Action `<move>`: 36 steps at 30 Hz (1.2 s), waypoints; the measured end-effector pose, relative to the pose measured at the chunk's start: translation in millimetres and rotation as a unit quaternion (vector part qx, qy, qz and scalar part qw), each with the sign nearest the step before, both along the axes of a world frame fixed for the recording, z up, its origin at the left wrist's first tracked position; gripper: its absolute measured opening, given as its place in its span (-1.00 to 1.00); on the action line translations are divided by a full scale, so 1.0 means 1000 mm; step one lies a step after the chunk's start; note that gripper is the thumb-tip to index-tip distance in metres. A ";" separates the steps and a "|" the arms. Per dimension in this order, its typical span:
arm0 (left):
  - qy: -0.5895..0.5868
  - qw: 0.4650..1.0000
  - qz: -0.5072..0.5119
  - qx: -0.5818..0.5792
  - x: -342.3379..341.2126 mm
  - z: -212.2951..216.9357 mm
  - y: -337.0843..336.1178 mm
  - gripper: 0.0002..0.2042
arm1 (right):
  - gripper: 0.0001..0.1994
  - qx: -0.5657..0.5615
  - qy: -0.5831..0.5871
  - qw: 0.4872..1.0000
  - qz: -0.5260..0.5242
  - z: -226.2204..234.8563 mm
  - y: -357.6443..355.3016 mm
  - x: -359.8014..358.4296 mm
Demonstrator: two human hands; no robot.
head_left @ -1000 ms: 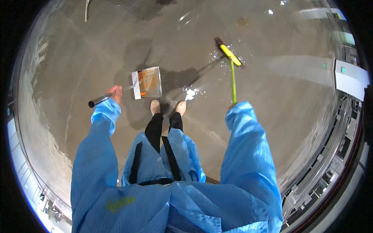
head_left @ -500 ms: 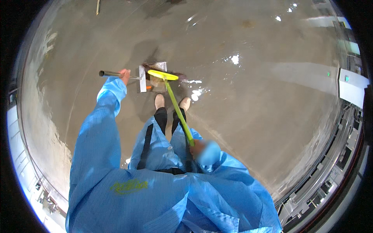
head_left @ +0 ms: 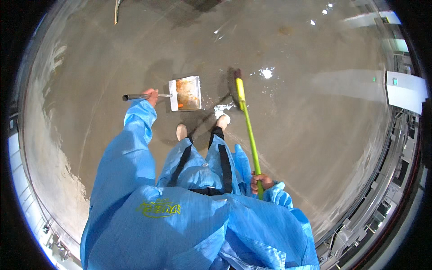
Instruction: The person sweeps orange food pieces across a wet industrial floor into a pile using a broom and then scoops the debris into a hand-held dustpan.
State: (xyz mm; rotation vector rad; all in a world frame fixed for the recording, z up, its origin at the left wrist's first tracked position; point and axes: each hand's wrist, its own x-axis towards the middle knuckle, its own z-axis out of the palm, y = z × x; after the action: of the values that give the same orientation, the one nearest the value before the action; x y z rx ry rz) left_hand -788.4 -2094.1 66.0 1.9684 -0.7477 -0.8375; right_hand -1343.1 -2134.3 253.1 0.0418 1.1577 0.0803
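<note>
My left hand (head_left: 152,95) is wrapped round the metal handle of a dustpan (head_left: 188,93). Its pan lies just ahead of my feet, with brownish residue and a small orange piece inside. My right hand (head_left: 262,182) grips the green stick of a broom (head_left: 250,130), close to my right side. The broom's yellow head with dark bristles is over the floor to the right of the pan, apart from it.
The grey floor (head_left: 315,135) is wet, with shiny patches ahead and right. A thin stick-like thing (head_left: 116,12) lies far ahead. Metal equipment (head_left: 382,193) lines the right edge, beside a white panel (head_left: 406,90).
The broom head has left the dustpan and swung out to the right, my right hand moving outward with it. The dustpan has shifted slightly right, its inside now in sight.
</note>
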 end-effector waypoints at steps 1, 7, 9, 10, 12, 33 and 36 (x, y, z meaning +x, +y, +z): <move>0.062 0.996 0.054 -0.039 0.008 -0.004 0.011 -0.76 | -0.70 -0.004 0.030 0.999 -0.011 -0.006 0.002 -0.003; 0.220 0.956 0.190 0.032 0.080 0.015 0.112 -0.73 | -0.90 -0.072 0.249 0.964 0.063 -0.057 0.019 -0.017; 0.248 0.948 0.200 0.018 0.083 0.035 0.137 -0.84 | -0.92 -0.117 0.306 0.898 0.293 -0.053 0.020 -0.005; 0.264 0.940 0.218 0.010 0.082 0.035 0.145 -0.84 | -0.90 -0.187 0.324 0.864 0.338 -0.060 0.026 -0.009; 0.297 0.919 0.260 -0.011 0.074 0.031 0.160 -0.84 | -0.87 -0.238 0.368 0.838 0.325 -0.057 0.027 0.005; 0.294 0.803 0.507 -0.108 -0.063 0.125 0.191 -0.52 | -0.47 -0.719 0.113 0.465 0.504 -0.110 -0.274 0.181; 0.289 0.782 0.529 -0.159 -0.076 0.155 0.176 -0.75 | -0.64 -0.525 0.207 0.486 0.667 -0.074 -0.306 0.209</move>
State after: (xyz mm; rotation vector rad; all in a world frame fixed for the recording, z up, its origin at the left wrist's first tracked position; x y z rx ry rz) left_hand -864.8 -1918.5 221.3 1.3472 0.5557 -0.4806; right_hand -1134.0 -2440.3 179.0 -2.1100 1.2664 0.7651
